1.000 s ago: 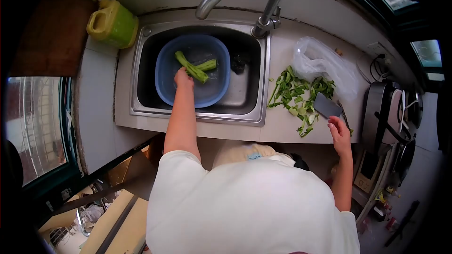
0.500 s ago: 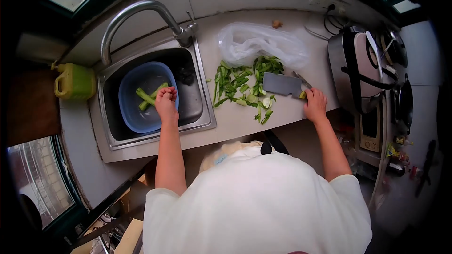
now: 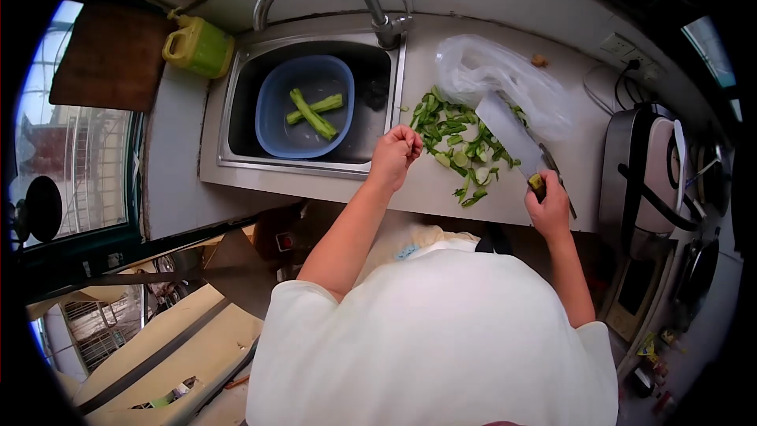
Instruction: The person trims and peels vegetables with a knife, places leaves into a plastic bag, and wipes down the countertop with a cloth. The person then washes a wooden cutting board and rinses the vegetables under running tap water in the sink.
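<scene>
My right hand grips the yellowish handle of a cleaver. Its broad blade slants up and left over the counter, at the right side of a heap of green vegetable peelings. My left hand is closed, fingers curled together, by the counter's front between the sink and the peelings. Whether anything is inside it is hidden. Two green stalks lie crossed in a blue basin in the sink. A narrow dark knife rests on the counter just beyond my right hand.
The metal sink has an arched faucet. Behind the peelings lies a clear plastic bag, with a small brown piece beyond it. A rice cooker stands at right, a yellow-green jug left of the sink.
My left hand has moved right, from over the basin to beside the peelings. My right hand has taken the cleaver by its handle, and its blade has turned to point farther up. The view has shifted.
</scene>
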A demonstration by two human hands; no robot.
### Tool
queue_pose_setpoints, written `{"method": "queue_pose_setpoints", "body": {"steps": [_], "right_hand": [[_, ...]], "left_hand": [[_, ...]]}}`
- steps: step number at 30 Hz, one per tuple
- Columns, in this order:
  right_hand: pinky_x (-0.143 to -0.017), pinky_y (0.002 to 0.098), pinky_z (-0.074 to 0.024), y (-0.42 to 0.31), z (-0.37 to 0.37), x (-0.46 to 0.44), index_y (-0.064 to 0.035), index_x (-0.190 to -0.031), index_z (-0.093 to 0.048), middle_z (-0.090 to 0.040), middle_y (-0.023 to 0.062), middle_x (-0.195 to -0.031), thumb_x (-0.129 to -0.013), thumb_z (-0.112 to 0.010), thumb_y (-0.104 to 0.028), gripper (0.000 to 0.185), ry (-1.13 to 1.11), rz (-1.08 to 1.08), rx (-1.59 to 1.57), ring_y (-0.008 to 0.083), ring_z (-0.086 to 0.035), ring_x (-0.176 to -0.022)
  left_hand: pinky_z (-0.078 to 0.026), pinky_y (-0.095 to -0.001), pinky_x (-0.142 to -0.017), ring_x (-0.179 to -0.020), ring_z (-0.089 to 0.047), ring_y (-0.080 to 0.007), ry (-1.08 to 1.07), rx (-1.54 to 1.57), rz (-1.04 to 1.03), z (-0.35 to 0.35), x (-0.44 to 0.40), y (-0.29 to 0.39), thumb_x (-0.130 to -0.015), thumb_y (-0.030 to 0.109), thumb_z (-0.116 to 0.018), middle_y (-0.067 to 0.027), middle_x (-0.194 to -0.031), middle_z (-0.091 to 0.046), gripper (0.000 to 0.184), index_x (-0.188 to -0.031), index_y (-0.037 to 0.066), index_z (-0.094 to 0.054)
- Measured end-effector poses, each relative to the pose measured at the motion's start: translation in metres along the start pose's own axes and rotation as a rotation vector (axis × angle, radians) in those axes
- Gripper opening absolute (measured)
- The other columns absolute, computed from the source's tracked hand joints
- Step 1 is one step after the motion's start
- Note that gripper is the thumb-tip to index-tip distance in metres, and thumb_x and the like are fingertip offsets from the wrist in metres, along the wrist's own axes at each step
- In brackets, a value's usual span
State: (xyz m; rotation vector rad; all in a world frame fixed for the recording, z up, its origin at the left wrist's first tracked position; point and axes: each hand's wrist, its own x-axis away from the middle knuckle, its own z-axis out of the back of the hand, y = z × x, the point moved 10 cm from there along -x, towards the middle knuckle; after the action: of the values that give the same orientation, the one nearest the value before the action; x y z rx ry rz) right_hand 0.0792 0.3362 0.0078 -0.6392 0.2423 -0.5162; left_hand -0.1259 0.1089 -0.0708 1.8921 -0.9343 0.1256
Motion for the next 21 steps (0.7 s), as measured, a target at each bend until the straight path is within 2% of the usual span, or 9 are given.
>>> {"method": "queue_pose_setpoints", "body": {"steps": [3,7,10,15,16,18,21], "right_hand": [[-0.065,0.0393,-0.0466,-0.028,-0.002,-0.017,-0.0042,-0.096,-0.052,-0.058,0.0178,-0.081,-0.072,-0.059,-0.011,0.026,0.003,0.008,-0.083,0.0354,-0.058,-0.074],[-0.066,0.038,-0.0465,-0.038,0.001,-0.023,-0.0045,-0.096,-0.052,-0.058,0.0164,-0.08,-0.072,-0.059,-0.01,0.026,0.017,-0.009,-0.137,0.0333,-0.057,-0.073],[-0.067,0.0386,-0.0464,-0.025,0.022,-0.02,-0.0035,-0.098,-0.051,-0.059,0.0166,-0.083,-0.076,-0.06,-0.012,0.026,0.177,-0.056,-0.087,0.0345,-0.058,-0.075],[-0.072,0.0427,-0.0456,0.042,0.053,-0.024,-0.0029,-0.105,-0.048,-0.061,0.0189,-0.091,-0.08,-0.061,-0.021,0.033,0.409,-0.226,0.089,0.0386,-0.058,-0.083],[-0.076,0.0447,-0.0452,0.067,0.051,-0.029,-0.0029,-0.11,-0.047,-0.06,0.0207,-0.099,-0.082,-0.059,-0.023,0.037,0.355,-0.336,0.159,0.0395,-0.057,-0.09],[-0.078,0.0456,-0.0449,0.117,0.044,-0.045,-0.003,-0.113,-0.046,-0.058,0.0215,-0.104,-0.083,-0.058,-0.023,0.038,0.316,-0.409,0.242,0.0395,-0.056,-0.094],[-0.082,0.0471,-0.0444,0.15,0.037,-0.072,-0.0027,-0.114,-0.044,-0.056,0.0219,-0.108,-0.084,-0.057,-0.022,0.037,0.241,-0.533,0.323,0.0397,-0.054,-0.1]], "left_hand": [[-0.039,-0.022,-0.061,-0.065,-0.046,-0.0129,-0.104,0.015,-0.061,-0.018,0.008,0.012,-0.067,-0.013,-0.038,-0.0036,-0.074,-0.052,0.023,-0.068,0.009,-0.044],[-0.037,-0.0221,-0.059,-0.065,-0.044,-0.0125,-0.164,0.005,-0.041,-0.026,0.008,0.016,-0.067,-0.013,-0.04,-0.0031,-0.073,-0.05,0.024,-0.069,0.01,-0.041],[-0.032,-0.0215,-0.057,-0.065,-0.043,-0.0122,-0.206,0.005,0.008,-0.031,0.009,0.014,-0.065,-0.014,-0.042,-0.0021,-0.073,-0.047,0.027,-0.071,0.012,-0.037],[-0.035,-0.0215,-0.06,-0.065,-0.044,-0.0118,-0.215,-0.013,0.071,-0.024,0.001,-0.004,-0.066,-0.009,-0.047,-0.0017,-0.075,-0.048,0.024,-0.076,0.012,-0.038],[-0.035,-0.0213,-0.06,-0.066,-0.045,-0.0116,-0.201,-0.015,0.08,-0.024,0.0,-0.007,-0.067,-0.008,-0.048,-0.0016,-0.076,-0.049,0.023,-0.076,0.012,-0.038],[-0.037,-0.021,-0.062,-0.067,-0.047,-0.0109,-0.145,-0.078,0.109,-0.024,-0.003,-0.01,-0.07,-0.005,-0.05,-0.0016,-0.078,-0.051,0.021,-0.079,0.011,-0.042],[-0.04,-0.0216,-0.065,-0.072,-0.05,-0.0101,-0.082,-0.243,0.141,-0.021,-0.012,-0.011,-0.074,-0.002,-0.053,-0.0015,-0.081,-0.054,0.018,-0.086,0.01,-0.048]]}}
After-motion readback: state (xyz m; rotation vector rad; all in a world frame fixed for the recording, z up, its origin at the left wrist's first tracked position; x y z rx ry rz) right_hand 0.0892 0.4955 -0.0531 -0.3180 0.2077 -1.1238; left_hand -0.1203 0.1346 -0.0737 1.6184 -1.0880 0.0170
